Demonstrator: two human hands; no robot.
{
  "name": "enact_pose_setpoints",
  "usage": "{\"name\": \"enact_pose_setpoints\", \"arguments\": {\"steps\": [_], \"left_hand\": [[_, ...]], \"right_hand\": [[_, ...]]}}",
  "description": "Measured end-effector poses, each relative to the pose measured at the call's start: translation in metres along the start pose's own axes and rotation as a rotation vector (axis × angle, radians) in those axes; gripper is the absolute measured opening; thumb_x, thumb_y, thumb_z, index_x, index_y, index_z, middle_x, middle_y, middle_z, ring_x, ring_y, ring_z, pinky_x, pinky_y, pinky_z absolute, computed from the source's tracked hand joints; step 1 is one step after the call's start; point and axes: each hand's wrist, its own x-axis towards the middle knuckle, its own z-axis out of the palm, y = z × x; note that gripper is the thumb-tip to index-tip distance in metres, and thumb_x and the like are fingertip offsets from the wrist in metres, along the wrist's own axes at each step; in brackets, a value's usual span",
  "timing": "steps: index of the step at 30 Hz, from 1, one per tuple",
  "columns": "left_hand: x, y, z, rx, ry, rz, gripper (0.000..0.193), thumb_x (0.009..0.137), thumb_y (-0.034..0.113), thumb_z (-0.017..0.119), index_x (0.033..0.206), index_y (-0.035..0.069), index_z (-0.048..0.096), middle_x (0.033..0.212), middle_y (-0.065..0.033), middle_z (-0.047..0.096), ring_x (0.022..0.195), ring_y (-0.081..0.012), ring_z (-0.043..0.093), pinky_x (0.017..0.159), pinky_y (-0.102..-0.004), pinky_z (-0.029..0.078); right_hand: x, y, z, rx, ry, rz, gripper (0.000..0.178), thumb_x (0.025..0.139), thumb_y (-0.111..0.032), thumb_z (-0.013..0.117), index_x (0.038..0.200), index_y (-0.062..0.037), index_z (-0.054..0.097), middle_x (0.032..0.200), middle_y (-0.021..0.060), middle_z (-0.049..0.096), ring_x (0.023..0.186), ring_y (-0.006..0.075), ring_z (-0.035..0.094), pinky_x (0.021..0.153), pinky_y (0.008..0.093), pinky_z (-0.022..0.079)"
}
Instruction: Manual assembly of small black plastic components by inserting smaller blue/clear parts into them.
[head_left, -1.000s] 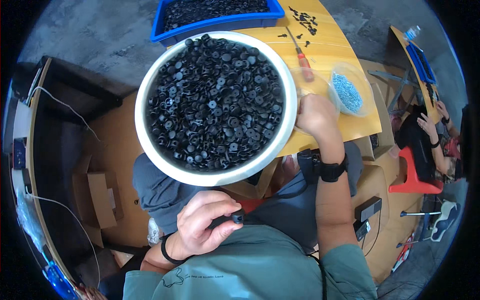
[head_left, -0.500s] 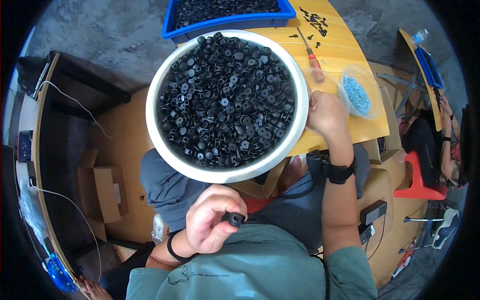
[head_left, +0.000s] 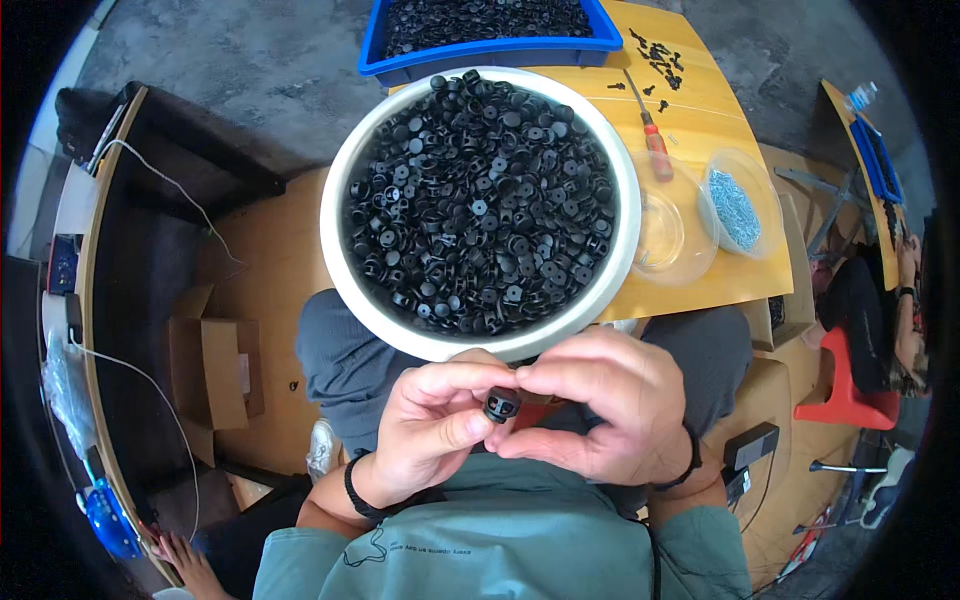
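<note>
In front of my chest, my left hand (head_left: 440, 415) grips a small black plastic part (head_left: 501, 404) between thumb and fingers. The part is rounded, with two openings on the side facing up. My right hand (head_left: 610, 405) curls in from the other side. Its index fingertip meets my left fingertips above the part, and its thumb lies just below. Whether my right fingers hold anything small is hidden. Just beyond both hands, a large whitish bowl (head_left: 630, 215) is heaped with black plastic pieces (head_left: 480, 210).
Behind the bowl stands a blue tray (head_left: 490, 52) of black pieces. On the wooden table (head_left: 735, 283) are a clear round container (head_left: 660, 240), another holding bluish metallic bits (head_left: 735, 210), a red-handled screwdriver (head_left: 657, 150) and loose black pieces (head_left: 660, 65). A co-worker's arm shows far right.
My right hand has left the clear container on the table and come down to my left hand. My left hand has turned the black part and moved it slightly right and up.
</note>
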Motion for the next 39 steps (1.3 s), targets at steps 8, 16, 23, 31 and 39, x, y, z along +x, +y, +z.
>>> {"name": "enact_pose_setpoints", "arguments": {"steps": [8, 16, 23, 31, 39], "left_hand": [[-0.001, 0.004, 0.000, 0.096, 0.018, 0.050, 0.028, 0.087, 0.008, 0.060, 0.113, -0.004, 0.061, 0.105, -0.0166, 0.058, 0.079, -0.0173, 0.057, 0.066, -0.0272, 0.049], [-0.004, 0.021, -0.002, 0.349, 0.045, 0.032, 0.020, 0.085, 0.004, 0.062, 0.102, -0.005, 0.065, 0.096, -0.0148, 0.060, 0.078, -0.0161, 0.059, 0.067, -0.0260, 0.049], [-0.005, 0.029, 0.003, 0.568, 0.011, 0.041, 0.012, 0.081, 0.003, 0.068, 0.091, -0.004, 0.067, 0.087, -0.0113, 0.062, 0.076, -0.0136, 0.058, 0.065, -0.0245, 0.046], [-0.004, 0.027, 0.002, 0.605, -0.013, 0.065, 0.013, 0.080, 0.002, 0.068, 0.091, -0.004, 0.066, 0.084, -0.0113, 0.063, 0.073, -0.0141, 0.057, 0.064, -0.0247, 0.044], [-0.002, 0.023, -0.002, 0.611, -0.060, -0.037, 0.014, 0.079, 0.005, 0.068, 0.088, -0.005, 0.065, 0.085, -0.0112, 0.063, 0.076, -0.0155, 0.059, 0.064, -0.0256, 0.045]], "right_hand": [[-0.007, -0.004, 0.015, -0.265, 0.097, -0.183, 0.040, 0.057, -0.015, 0.079, 0.093, -0.0048, 0.066, 0.079, 0.0037, 0.058, 0.063, 0.0203, 0.057, 0.053, 0.0298, 0.047], [-0.004, 0.001, 0.015, 0.158, 0.039, 0.063, 0.029, 0.064, -0.007, 0.077, 0.090, -0.0039, 0.066, 0.075, 0.0065, 0.059, 0.060, 0.0193, 0.057, 0.051, 0.0275, 0.045], [-0.006, 0.008, 0.012, 0.364, -0.131, 0.150, 0.024, 0.068, -0.010, 0.075, 0.089, -0.0038, 0.065, 0.075, 0.0054, 0.059, 0.053, 0.0116, 0.051, 0.045, 0.0232, 0.039], [-0.001, 0.010, 0.008, 0.338, -0.152, 0.076, 0.023, 0.069, -0.009, 0.074, 0.090, -0.0049, 0.065, 0.074, 0.0044, 0.059, 0.058, 0.0145, 0.057, 0.049, 0.0249, 0.044], [-0.005, 0.013, 0.013, 0.221, -0.148, -0.038, 0.026, 0.067, -0.007, 0.074, 0.091, -0.0038, 0.067, 0.075, 0.0052, 0.060, 0.060, 0.0158, 0.060, 0.052, 0.0263, 0.047]]}}
